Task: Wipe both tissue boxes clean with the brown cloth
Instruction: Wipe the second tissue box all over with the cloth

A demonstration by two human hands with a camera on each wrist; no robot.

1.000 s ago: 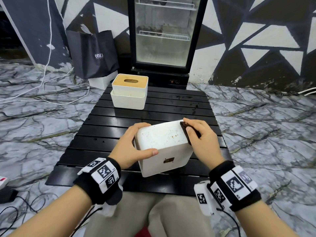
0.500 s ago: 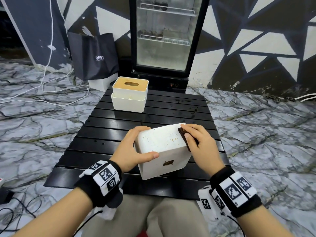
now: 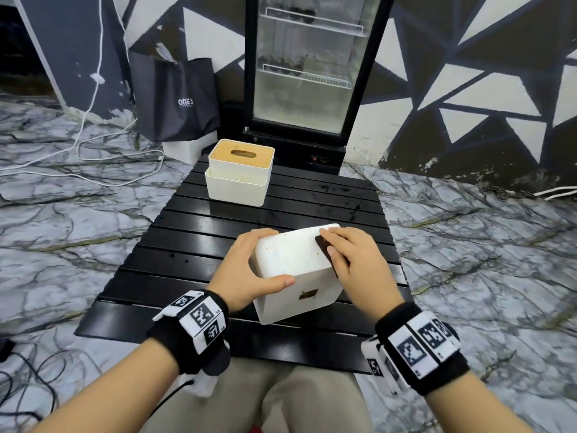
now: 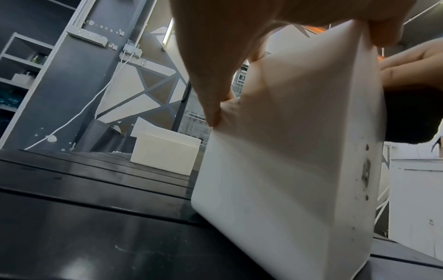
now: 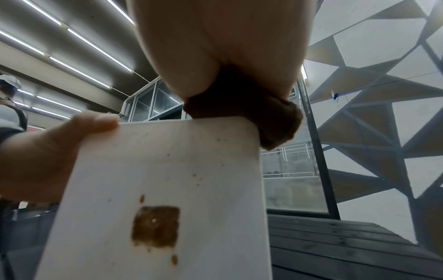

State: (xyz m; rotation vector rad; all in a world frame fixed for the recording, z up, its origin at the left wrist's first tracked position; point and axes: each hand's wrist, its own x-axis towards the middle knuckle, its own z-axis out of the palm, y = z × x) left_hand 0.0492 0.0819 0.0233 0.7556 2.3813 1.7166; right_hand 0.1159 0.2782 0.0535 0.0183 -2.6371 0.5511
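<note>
Since a second ago, right hand (image 3: pixel 356 260) has slid the pinched brown cloth (image 3: pixel 324 250) toward twelve o'clock; left hand (image 3: pixel 249 270) clasps the stained tissue box (image 3: pixel 293 270). Probably press harder on the specks.

Colours and patterns, slatted worktop scene

Near tissue box (image 3: pixel 296 270): white, brown specks, one square brown stain. Far tissue box (image 3: pixel 239 175): white, tan lid. Cloth (image 3: pixel 324 248): dark brown. Worktop (image 3: pixel 187 245): glossy black slats. Floor (image 3: pixel 468 245): grey-white marble veining. Wall (image 3: pixel 468 73): black-and-white triangles. Wristbands (image 3: pixel 193 326): black with black-and-white square markers.
</note>
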